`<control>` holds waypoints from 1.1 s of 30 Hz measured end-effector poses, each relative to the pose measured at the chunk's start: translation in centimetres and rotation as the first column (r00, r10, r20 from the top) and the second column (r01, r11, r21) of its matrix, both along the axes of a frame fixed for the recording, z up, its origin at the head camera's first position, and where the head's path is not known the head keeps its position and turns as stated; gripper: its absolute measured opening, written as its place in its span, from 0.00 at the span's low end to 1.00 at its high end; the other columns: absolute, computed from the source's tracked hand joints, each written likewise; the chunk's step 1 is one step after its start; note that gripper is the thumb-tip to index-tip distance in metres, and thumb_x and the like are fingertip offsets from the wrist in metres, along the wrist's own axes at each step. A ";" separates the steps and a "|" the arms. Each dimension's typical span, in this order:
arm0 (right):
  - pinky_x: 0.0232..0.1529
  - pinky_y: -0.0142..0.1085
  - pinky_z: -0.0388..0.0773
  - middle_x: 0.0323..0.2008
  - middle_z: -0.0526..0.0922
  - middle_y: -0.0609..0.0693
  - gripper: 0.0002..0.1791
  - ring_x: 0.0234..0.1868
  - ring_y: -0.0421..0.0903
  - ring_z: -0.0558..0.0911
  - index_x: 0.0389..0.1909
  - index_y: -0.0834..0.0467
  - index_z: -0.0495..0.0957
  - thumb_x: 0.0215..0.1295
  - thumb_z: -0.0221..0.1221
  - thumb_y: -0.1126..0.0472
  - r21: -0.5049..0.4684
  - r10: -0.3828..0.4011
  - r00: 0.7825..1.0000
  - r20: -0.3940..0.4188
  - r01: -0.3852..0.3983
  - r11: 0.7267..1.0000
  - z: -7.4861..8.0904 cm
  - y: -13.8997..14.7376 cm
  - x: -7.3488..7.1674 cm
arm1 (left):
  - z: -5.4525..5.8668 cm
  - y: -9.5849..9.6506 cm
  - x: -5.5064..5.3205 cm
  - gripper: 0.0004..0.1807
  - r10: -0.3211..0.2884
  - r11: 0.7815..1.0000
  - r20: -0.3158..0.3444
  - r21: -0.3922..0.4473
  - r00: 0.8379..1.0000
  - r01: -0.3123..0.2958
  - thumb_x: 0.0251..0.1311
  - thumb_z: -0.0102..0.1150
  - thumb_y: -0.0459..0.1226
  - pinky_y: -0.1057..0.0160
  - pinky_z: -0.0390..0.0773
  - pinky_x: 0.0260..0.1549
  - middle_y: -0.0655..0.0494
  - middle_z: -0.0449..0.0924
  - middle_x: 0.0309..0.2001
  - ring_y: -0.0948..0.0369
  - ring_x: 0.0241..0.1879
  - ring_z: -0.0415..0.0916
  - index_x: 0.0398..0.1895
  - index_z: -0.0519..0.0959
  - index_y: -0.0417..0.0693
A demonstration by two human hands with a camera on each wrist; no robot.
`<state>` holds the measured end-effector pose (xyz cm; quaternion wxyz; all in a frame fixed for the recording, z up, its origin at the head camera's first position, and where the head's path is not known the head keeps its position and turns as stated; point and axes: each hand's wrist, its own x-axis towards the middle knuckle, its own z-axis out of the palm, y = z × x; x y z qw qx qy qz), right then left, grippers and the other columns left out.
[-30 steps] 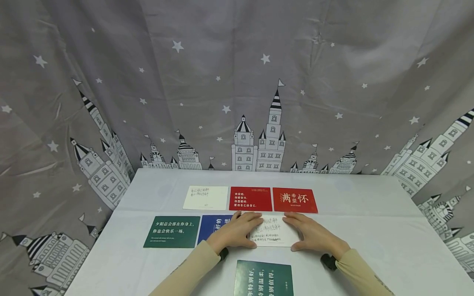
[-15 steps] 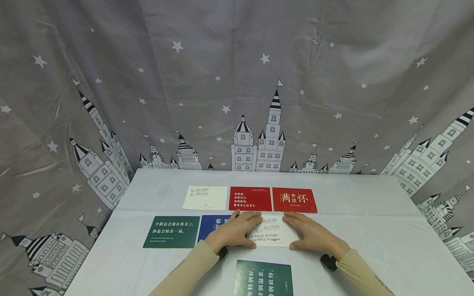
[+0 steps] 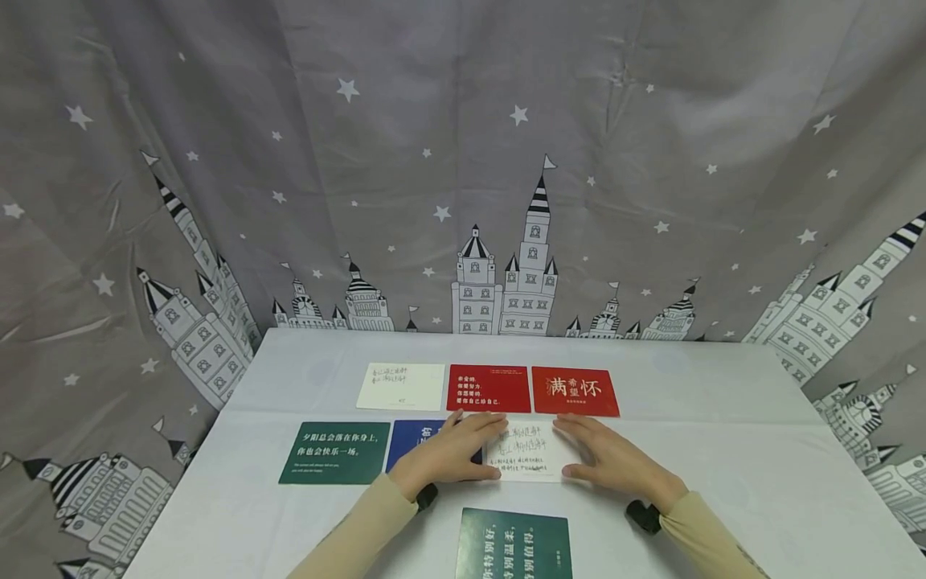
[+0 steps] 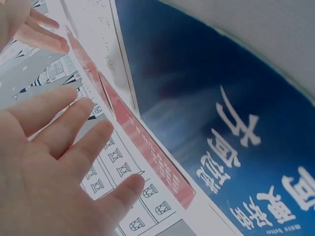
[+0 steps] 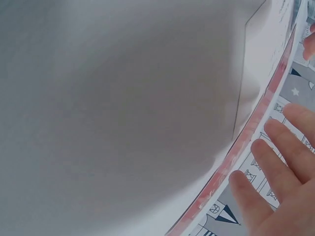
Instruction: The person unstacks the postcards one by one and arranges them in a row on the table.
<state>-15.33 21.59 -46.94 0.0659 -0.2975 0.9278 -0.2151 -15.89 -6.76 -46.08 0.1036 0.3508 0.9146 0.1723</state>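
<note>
A white postcard (image 3: pixel 526 454) with handwriting lies flat in the middle of the table, between both hands. My left hand (image 3: pixel 456 449) rests at its left edge, partly over a blue postcard (image 3: pixel 405 446), whose right part it hides in the head view. Across the right edge of the white card lies my right hand (image 3: pixel 615 458), fingertips near the upper corner and thumb by the lower one. The left wrist view shows the left fingers (image 4: pixel 93 147) spread and loosely bent beside the blue card. Spread fingers (image 5: pixel 275 167) also show in the right wrist view.
Behind the hands lie a cream handwritten card (image 3: pixel 401 388) and two red cards (image 3: pixel 489 389). A green card (image 3: pixel 335 453) sits left of the blue one, and another green card (image 3: pixel 514 547) lies nearest the front. The white-covered table (image 3: pixel 738 418) meets a grey castle-print curtain (image 3: pixel 622 161).
My left wrist has shifted slightly left and toward the front, covering more of the blue card. The right thumb has moved a little inward over the white postcard. The cards stay in place.
</note>
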 end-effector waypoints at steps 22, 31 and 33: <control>0.57 0.51 0.63 0.65 0.58 0.47 0.42 0.63 0.49 0.60 0.65 0.48 0.59 0.49 0.64 0.45 -0.087 -0.062 0.997 0.046 0.066 0.994 2.4 -1.1 3.1 | 2.9 -1.9 2.6 0.43 0.014 0.990 -0.063 0.142 0.998 -0.005 0.49 0.60 0.55 0.45 0.51 0.60 0.61 0.55 0.66 0.58 0.65 0.51 0.68 0.55 0.57; 0.55 0.51 0.66 0.64 0.58 0.47 0.41 0.62 0.49 0.60 0.66 0.46 0.58 0.50 0.62 0.43 -0.070 -0.059 0.997 0.052 0.063 0.996 2.9 -1.3 4.7 | 2.8 -2.8 3.9 0.42 -0.020 0.993 -0.096 0.111 0.995 0.031 0.50 0.57 0.57 0.45 0.47 0.61 0.58 0.55 0.66 0.61 0.65 0.50 0.67 0.57 0.55; 0.54 0.50 0.66 0.65 0.58 0.46 0.41 0.62 0.49 0.60 0.66 0.45 0.58 0.50 0.62 0.43 -0.068 -0.057 0.997 0.054 0.061 0.996 2.9 -1.3 5.1 | 2.8 -3.0 4.2 0.42 -0.017 0.994 -0.095 0.106 0.995 0.027 0.49 0.57 0.57 0.46 0.46 0.62 0.59 0.55 0.66 0.61 0.65 0.50 0.67 0.57 0.56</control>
